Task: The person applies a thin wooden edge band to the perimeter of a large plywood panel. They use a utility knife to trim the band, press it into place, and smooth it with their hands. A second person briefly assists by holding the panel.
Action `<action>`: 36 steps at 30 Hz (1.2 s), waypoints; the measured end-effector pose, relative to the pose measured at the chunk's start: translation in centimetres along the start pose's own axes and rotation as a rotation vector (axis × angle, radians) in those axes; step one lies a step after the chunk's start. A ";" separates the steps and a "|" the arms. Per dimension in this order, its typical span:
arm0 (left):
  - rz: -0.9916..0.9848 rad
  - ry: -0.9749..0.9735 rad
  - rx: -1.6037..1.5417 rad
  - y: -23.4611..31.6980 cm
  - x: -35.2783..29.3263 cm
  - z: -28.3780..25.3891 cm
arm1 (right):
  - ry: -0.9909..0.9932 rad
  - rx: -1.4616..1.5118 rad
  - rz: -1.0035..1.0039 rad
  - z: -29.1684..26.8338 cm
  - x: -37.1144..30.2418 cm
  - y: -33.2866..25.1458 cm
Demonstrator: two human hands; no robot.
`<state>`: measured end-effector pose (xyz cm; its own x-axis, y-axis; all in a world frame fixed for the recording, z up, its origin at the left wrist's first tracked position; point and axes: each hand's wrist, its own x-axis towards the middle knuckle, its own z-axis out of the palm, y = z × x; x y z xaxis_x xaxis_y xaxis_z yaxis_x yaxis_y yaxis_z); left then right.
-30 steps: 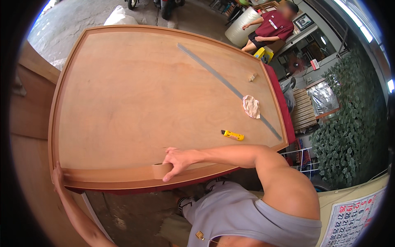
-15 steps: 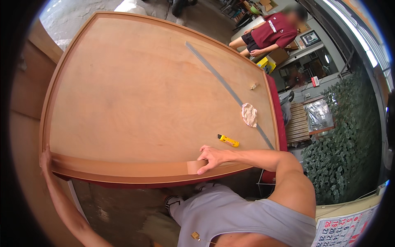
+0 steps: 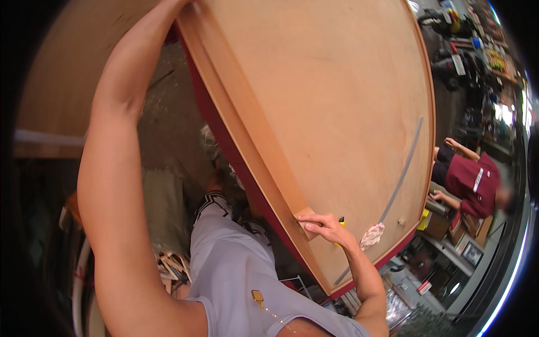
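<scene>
A large light-brown wooden panel point(image 3: 337, 112) with a raised rim lies before me. Along its near edge runs a long, flat brown strip point(image 3: 263, 137), its end near my right hand point(image 3: 323, 226). That hand's thumb and fingers close on the strip's end. Only the wrist of my left hand point(image 3: 192, 2) shows, at the upper edge by the panel's far-left corner; its fingers are hidden. Beside my right hand is a yellow utility knife point(image 3: 341, 222), mostly covered by it. A long grey metal ruler point(image 3: 403, 171) and a crumpled pale cloth point(image 3: 371, 237) lie on the panel.
A small wooden block point(image 3: 401, 222) sits near the panel's right rim. Dark red material point(image 3: 247, 168) hangs under the near edge. Past the right side stands a person in a maroon shirt point(image 3: 471, 182). Motorbikes point(image 3: 455, 64) stand farther off. Wood scraps point(image 3: 174, 267) lie at lower left.
The view has turned, so the panel now runs up and away. My right hand stays at the strip's end, its fingers straighter. My left arm reaches up, its hand nearly out of view.
</scene>
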<state>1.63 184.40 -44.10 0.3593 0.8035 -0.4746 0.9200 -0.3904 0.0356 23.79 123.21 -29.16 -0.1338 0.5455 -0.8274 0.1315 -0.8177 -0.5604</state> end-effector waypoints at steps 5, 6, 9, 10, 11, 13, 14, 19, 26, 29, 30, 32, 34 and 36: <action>-0.013 0.040 -0.083 2.7 -1.3 0.6 | -0.063 0.069 0.135 -1.2 0.8 1.1; -0.017 0.044 -0.091 3.1 -1.4 0.6 | -0.086 0.072 0.186 -1.6 1.0 1.0; -0.020 0.062 -0.113 4.0 -1.6 0.6 | -0.166 0.233 0.333 -1.5 1.7 1.6; -0.023 0.069 -0.117 4.4 -1.6 0.6 | -0.192 0.313 0.382 -1.3 1.9 1.9; -0.026 0.076 -0.122 4.5 -1.6 0.6 | -0.178 0.304 0.405 -1.1 2.1 2.0; -0.028 0.089 -0.131 4.8 -1.5 0.6 | -0.146 0.289 0.453 -0.8 2.5 2.3; -0.033 0.096 -0.139 5.0 -1.6 0.6 | -0.150 0.290 0.453 -0.8 2.7 2.6; -0.041 0.126 -0.158 5.6 -1.4 0.6 | -0.179 0.244 0.511 -0.8 3.0 0.8; -0.060 0.175 -0.191 6.8 -1.2 0.6 | -0.204 0.214 0.531 -0.9 4.2 0.5; -0.068 0.198 -0.205 7.2 -1.1 0.6 | -0.201 0.213 0.518 -0.9 4.5 1.7; -0.071 0.206 -0.210 7.4 -1.1 0.7 | -0.196 0.213 0.515 -0.9 4.6 2.0; -0.079 0.224 -0.218 7.7 -0.8 0.7 | -0.193 0.205 0.517 -0.9 4.6 1.8; -0.086 0.245 -0.222 8.2 -0.6 0.8 | -0.199 0.190 0.527 -1.0 4.6 1.0; -0.093 0.264 -0.233 8.5 -0.1 0.9 | -0.190 0.196 0.533 -1.1 4.7 1.1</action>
<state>9.26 180.56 -44.52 0.2724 0.9311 -0.2427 0.9507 -0.2216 0.2170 24.39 125.06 -33.66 -0.2748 0.0231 -0.9612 0.0478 -0.9981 -0.0376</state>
